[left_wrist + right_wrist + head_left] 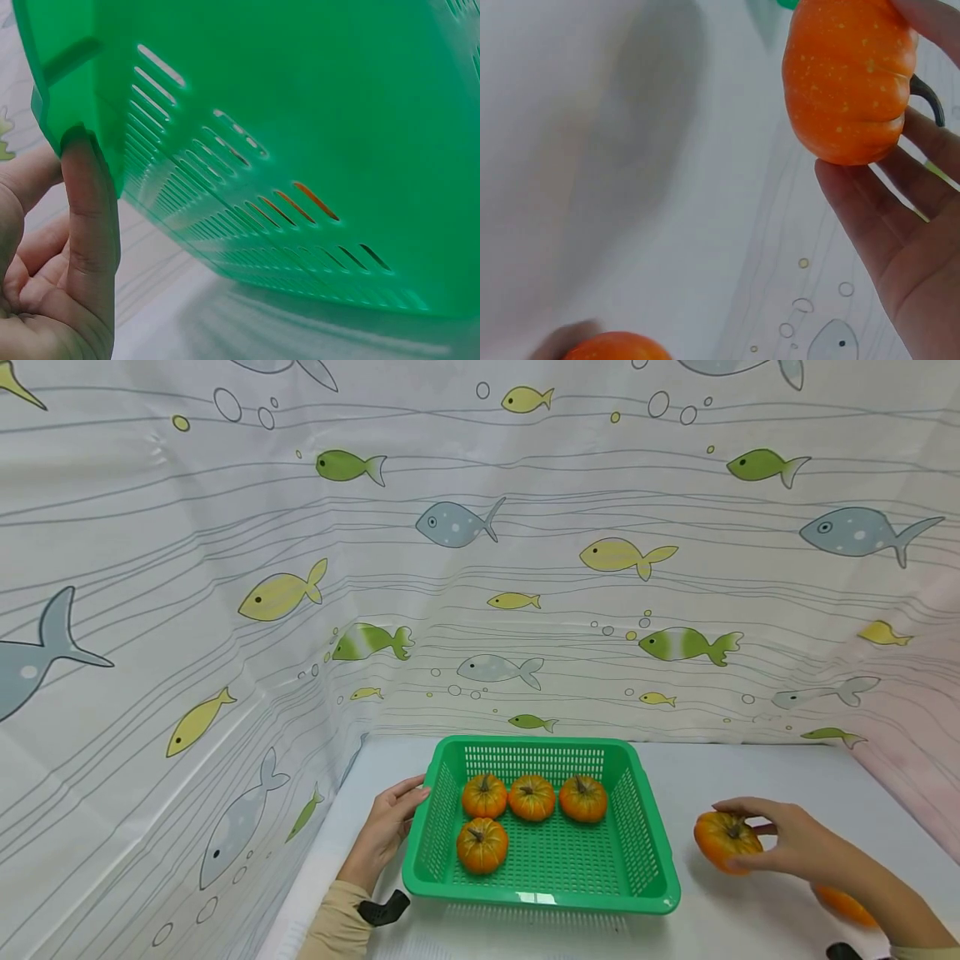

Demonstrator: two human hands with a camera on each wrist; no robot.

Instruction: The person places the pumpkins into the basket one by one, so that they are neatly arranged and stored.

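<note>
My right hand (783,839) grips a small orange pumpkin (726,842) by its sides, to the right of the green basket (540,899). In the right wrist view the pumpkin (847,82) is tilted, its dark stem toward the palm, and its shadow lies apart from it on the table. My left hand (390,827) holds the basket's left rim, where a fingertip (79,150) reaches under the lip in the left wrist view. Inside the basket sit several pumpkins (532,798), three along the back and another pumpkin (482,846) in front at the left.
Another orange pumpkin (846,906) lies on the white table (720,918) at the right, partly hidden by my right forearm. A fish-patterned sheet (570,635) hangs behind the table and along its sides.
</note>
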